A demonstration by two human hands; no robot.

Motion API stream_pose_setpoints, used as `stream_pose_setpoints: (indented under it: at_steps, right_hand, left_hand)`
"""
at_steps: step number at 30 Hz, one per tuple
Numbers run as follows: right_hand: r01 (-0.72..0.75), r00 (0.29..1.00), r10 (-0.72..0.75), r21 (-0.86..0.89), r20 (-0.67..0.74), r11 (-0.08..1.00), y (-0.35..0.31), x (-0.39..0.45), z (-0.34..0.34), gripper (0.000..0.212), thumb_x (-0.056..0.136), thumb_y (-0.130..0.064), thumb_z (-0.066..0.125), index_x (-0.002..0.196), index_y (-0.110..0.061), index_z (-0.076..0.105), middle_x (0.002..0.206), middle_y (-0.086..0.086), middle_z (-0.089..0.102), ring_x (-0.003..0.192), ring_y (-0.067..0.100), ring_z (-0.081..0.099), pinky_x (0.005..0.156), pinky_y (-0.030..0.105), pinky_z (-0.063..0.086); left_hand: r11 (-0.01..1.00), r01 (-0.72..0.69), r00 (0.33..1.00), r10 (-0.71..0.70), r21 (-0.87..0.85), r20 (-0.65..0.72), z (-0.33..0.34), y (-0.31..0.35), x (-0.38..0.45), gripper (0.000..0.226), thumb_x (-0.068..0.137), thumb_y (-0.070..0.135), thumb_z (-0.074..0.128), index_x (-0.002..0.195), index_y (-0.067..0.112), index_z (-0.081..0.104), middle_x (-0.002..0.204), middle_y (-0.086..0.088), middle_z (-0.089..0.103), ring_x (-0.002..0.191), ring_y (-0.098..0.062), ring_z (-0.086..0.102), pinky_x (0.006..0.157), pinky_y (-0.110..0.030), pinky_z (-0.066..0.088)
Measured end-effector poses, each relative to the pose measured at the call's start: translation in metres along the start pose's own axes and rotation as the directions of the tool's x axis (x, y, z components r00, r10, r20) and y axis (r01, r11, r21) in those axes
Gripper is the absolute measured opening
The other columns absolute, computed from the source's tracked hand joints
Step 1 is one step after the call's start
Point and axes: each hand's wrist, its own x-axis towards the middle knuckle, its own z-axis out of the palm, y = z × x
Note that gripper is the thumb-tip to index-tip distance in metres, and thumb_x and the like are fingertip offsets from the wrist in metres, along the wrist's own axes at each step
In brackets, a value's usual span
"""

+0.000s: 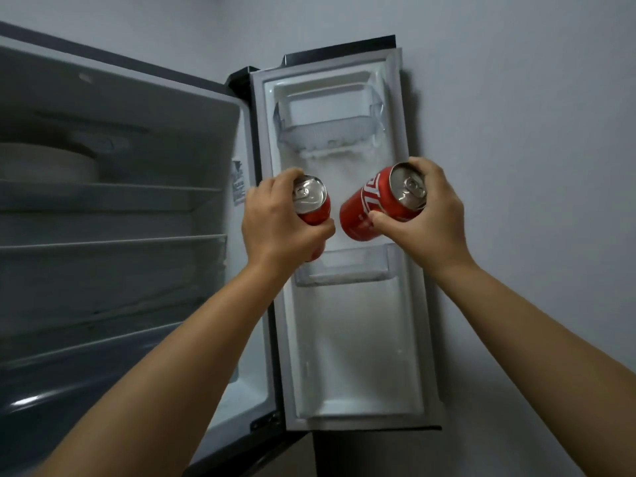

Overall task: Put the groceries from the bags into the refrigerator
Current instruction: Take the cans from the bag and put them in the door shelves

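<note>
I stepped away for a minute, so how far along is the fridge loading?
Done: refrigerator door is open. In hand: left hand and right hand each grip a red can near the middle door bin. Left: setting both down; the bags are out of view.

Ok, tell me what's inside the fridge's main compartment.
A stack of white bowls or plates sits on the top shelf. The lower shelves look bare from here, though the interior is dim and the left part is out of frame.

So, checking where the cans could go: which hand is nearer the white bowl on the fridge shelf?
Left. The left hand is just right of the fridge opening; the right hand is farther right of the white bowl.
</note>
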Motion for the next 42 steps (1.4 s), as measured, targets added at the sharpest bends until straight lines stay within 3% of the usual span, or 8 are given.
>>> stream_pose_setpoints:
  at_steps: [6,10,16,22,24,27,31,42]
  right_hand:
    - [-0.039,0.998,0.041,-0.047,0.048,0.998,0.037,0.023,0.033,0.065,0.065,-0.018,0.079,0.122,-0.012,0.049,0.119,0.005,0.058,0.101,0.011,0.051,0.091,0.022,0.043]
    - [-0.103,0.987,0.11,-0.067,0.116,0.992,0.049,0.039,0.042,0.055,0.066,-0.019,0.08,0.114,-0.014,0.053,0.1,-0.003,0.054,0.091,0.011,0.053,0.086,0.026,0.046]
    - [-0.239,0.928,0.232,-0.014,0.291,0.971,0.057,0.066,0.052,0.023,0.073,-0.022,0.073,0.085,-0.023,0.053,0.091,0.0,0.06,0.092,0.023,0.062,0.086,0.039,0.054]
    - [-0.228,0.833,0.311,-0.229,0.457,0.946,0.058,0.074,0.075,0.029,0.081,-0.028,0.061,0.101,-0.006,0.063,0.1,0.013,0.063,0.092,0.027,0.061,0.079,0.038,0.051]
    - [-0.196,0.822,0.323,-0.3,0.468,0.934,0.061,0.074,0.08,0.033,0.088,-0.031,0.05,0.109,-0.007,0.059,0.107,0.013,0.06,0.092,0.025,0.056,0.076,0.032,0.044]
    - [-0.083,0.82,0.328,-0.468,0.47,0.88,0.068,0.067,0.085,0.042,0.097,-0.033,0.032,0.132,-0.012,0.039,0.133,0.018,0.049,0.111,0.031,0.051,0.082,0.03,0.037]
    - [-0.004,0.812,0.319,-0.543,0.488,0.84,0.069,0.055,0.085,0.047,0.1,-0.032,0.026,0.142,-0.011,0.025,0.144,0.019,0.04,0.126,0.033,0.045,0.098,0.035,0.04]
    - [0.256,0.928,-0.1,-0.42,0.358,0.87,0.054,0.038,0.062,0.029,0.09,-0.015,0.04,0.1,0.002,0.061,0.106,0.02,0.062,0.099,0.035,0.056,0.079,0.034,0.044]
  left_hand:
    - [0.995,0.013,0.997,-0.006,-0.097,0.072,0.043,-0.014,0.051,0.063,0.067,0.032,0.078,0.122,0.017,0.052,0.118,-0.004,0.061,0.109,-0.023,0.055,0.092,-0.033,0.046]
    - [0.965,0.127,0.984,-0.093,-0.231,0.154,0.067,-0.036,0.055,0.052,0.074,0.038,0.074,0.114,0.018,0.05,0.098,0.004,0.053,0.092,-0.016,0.053,0.085,-0.034,0.052]
    - [0.971,0.186,0.926,-0.122,-0.152,0.357,0.082,-0.053,0.076,0.032,0.086,0.048,0.056,0.099,0.021,0.044,0.093,-0.001,0.057,0.085,-0.021,0.059,0.078,-0.034,0.05]
    - [0.959,0.277,0.748,-0.253,0.057,0.614,0.096,-0.052,0.092,0.034,0.089,0.046,0.047,0.08,0.014,0.053,0.083,-0.009,0.06,0.08,-0.027,0.06,0.077,-0.033,0.051]
    - [0.951,0.306,0.707,-0.261,0.049,0.657,0.099,-0.053,0.094,0.041,0.094,0.046,0.04,0.093,0.009,0.056,0.094,-0.015,0.06,0.086,-0.03,0.06,0.08,-0.035,0.05]
    - [0.975,0.143,0.786,-0.217,0.171,0.578,0.105,-0.053,0.091,0.051,0.1,0.044,0.028,0.127,0.004,0.045,0.123,-0.021,0.056,0.108,-0.035,0.055,0.089,-0.037,0.044]
    - [0.963,-0.038,0.84,-0.114,0.267,0.53,0.11,-0.055,0.076,0.044,0.103,0.033,0.024,0.125,0.005,0.048,0.126,-0.018,0.057,0.113,-0.032,0.054,0.087,-0.036,0.042]
    - [0.938,-0.019,0.904,-0.132,0.346,0.407,0.073,-0.044,0.049,0.033,0.097,0.025,0.037,0.113,0.006,0.059,0.112,-0.015,0.061,0.093,-0.03,0.056,0.076,-0.034,0.045]
